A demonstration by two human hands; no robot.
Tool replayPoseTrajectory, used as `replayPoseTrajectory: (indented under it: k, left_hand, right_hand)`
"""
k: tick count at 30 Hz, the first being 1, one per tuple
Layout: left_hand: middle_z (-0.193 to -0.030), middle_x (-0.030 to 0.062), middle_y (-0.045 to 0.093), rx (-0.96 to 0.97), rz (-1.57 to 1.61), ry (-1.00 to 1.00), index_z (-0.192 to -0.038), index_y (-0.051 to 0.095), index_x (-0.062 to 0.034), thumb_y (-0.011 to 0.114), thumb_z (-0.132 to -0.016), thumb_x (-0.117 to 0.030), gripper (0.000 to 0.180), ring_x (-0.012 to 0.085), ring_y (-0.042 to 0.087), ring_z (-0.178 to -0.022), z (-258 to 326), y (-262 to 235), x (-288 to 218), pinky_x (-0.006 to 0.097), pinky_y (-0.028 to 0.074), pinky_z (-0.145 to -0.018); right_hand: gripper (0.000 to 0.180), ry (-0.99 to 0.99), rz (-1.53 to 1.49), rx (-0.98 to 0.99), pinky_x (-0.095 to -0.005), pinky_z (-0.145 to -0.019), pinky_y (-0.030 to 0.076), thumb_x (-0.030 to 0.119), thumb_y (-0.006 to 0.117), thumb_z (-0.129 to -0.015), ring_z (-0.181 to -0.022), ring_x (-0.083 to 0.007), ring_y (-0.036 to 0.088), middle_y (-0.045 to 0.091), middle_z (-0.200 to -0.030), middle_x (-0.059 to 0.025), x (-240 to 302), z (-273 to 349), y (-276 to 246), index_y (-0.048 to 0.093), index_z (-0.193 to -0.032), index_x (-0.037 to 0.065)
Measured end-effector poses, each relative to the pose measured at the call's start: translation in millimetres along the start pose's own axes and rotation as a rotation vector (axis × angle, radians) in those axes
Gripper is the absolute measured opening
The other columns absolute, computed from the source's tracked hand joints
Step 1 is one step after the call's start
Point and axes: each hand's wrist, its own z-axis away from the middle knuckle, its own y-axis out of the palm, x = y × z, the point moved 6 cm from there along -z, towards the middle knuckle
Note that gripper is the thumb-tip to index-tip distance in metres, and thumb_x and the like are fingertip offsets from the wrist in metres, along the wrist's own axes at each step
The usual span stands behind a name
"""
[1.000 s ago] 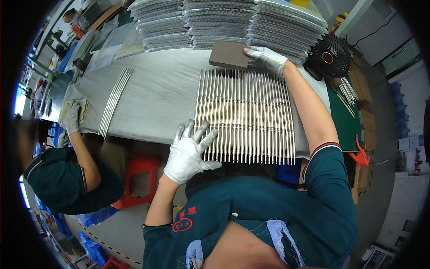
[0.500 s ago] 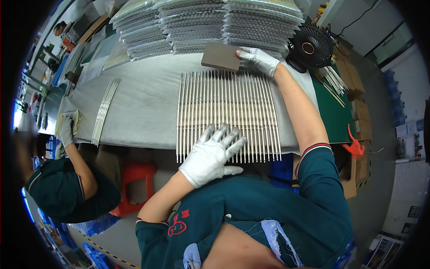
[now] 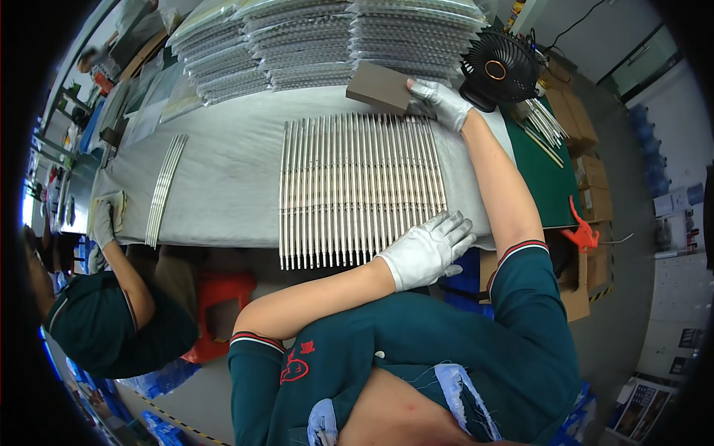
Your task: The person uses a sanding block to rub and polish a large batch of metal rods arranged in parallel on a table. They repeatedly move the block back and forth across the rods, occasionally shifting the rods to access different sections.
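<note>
Silver metal rods (image 3: 357, 186) lined in a row on grey cloth-covered table (image 3: 223, 178), gloved left hand (image 3: 428, 253) spread flat at their near ends, gloved right hand (image 3: 440, 100) gripping brown rectangular block (image 3: 379, 87).

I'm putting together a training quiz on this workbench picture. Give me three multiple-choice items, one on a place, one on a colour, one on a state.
1. Where does the brown block sit?
A. At the far end of the row of metal rods
B. On the green mat
C. On the orange stool

2. What colour are the gloves on both hands?
A. Blue
B. White
C. Black

3. How does the left hand lie?
A. Closed round one rod
B. Flat, fingers spread, on the near rod ends
C. Raised off the table

Answers:
1 A: the block lies past the rods' far tips, with the right hand on it.
2 B: both gloves show white.
3 B: the fingers fan out over the rod ends.
</note>
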Motion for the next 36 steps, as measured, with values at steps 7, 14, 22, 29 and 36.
replayPoseTrajectory:
  k: [7,14,22,29,36]
  left_hand:
    - [-0.142,0.0201,0.047,-0.006,-0.032,0.002,-0.138,0.046,0.0022,0.058,-0.093,-0.034,0.060,0.0365,0.044,-0.136,1.4,-2.3,0.7,0.046,0.032,-0.115]
    - [-0.140,0.0197,0.050,-0.046,-0.053,-0.040,-0.137,0.046,0.0020,0.059,-0.092,-0.035,0.060,0.0353,0.046,-0.134,3.2,-7.2,-0.7,0.045,0.035,-0.114]
    - [-0.138,0.0193,0.053,-0.122,-0.073,-0.096,-0.134,0.048,0.0013,0.063,-0.089,-0.040,0.062,0.0344,0.048,-0.132,9.9,-14.9,0.6,0.045,0.036,-0.113]
    - [-0.138,0.0178,0.053,-0.084,-0.166,-0.295,-0.138,0.048,0.0002,0.072,-0.081,-0.040,0.074,0.0344,0.047,-0.132,53.8,-40.0,12.6,0.046,0.037,-0.111]
    - [-0.140,0.0162,0.050,-0.090,-0.242,-0.388,-0.142,0.044,-0.0022,0.075,-0.077,-0.031,0.077,0.0324,0.048,-0.132,57.8,-26.5,12.7,0.045,0.038,-0.111]
  right_hand:
    - [0.078,-0.030,0.156,-0.070,-0.0294,-0.104,0.045,0.048,0.068,-0.091,-0.118,-0.0168,0.058,0.059,-0.134,-0.0105,-11.9,-9.2,-7.2,0.044,-0.143,-0.006]
    - [0.079,-0.158,0.443,-0.160,-0.0297,-0.104,0.044,0.050,0.068,-0.090,-0.120,-0.0205,0.058,0.060,-0.133,-0.0152,11.1,7.4,2.3,0.047,-0.142,-0.006]
    - [0.058,-0.353,0.390,-0.354,-0.0289,-0.098,0.048,0.027,0.074,-0.089,-0.116,-0.0191,0.061,0.065,-0.125,-0.0135,41.9,85.2,14.9,0.054,-0.135,-0.002]
    - [0.055,-0.438,0.583,-0.671,-0.0309,-0.096,0.049,0.028,0.075,-0.088,-0.112,-0.0190,0.064,0.067,-0.122,-0.0122,16.7,116.0,-13.5,0.057,-0.134,0.005]
    - [0.053,-0.447,0.919,-0.723,-0.0363,-0.088,0.053,0.033,0.075,-0.084,-0.099,-0.0264,0.069,0.072,-0.109,-0.0121,-2.6,110.5,-13.7,0.060,-0.130,0.015]
